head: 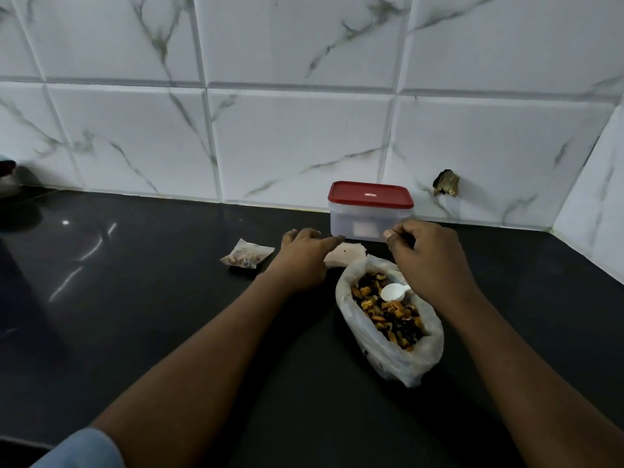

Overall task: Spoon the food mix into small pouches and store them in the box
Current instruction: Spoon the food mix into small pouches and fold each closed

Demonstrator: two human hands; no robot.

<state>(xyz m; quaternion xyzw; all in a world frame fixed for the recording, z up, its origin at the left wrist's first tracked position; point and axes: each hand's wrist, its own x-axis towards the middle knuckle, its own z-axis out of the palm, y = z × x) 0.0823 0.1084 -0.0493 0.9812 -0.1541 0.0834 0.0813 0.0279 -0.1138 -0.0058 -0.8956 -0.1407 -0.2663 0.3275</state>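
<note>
A clear plastic bag of nut and dried-fruit mix [378, 349] lies open on the black counter, with a white spoon [393, 292] resting in it. Beyond it stands a clear box with a red lid [369, 194], closed. A flat, empty-looking pouch [344, 256] lies in front of the box. My left hand [304, 256] hovers over its left edge with the fingers stretched out. My right hand [429, 261] is above the bag's far end, fingers curled by the box's lower right corner, with nothing visible in them. A filled pouch [248, 255] lies left of my left hand.
A marble-tiled wall [304, 136] runs close behind the box and turns a corner at the right [594, 204]. A dark object [6, 170] sits at the far left edge. The counter [135, 282] stretches left and toward me.
</note>
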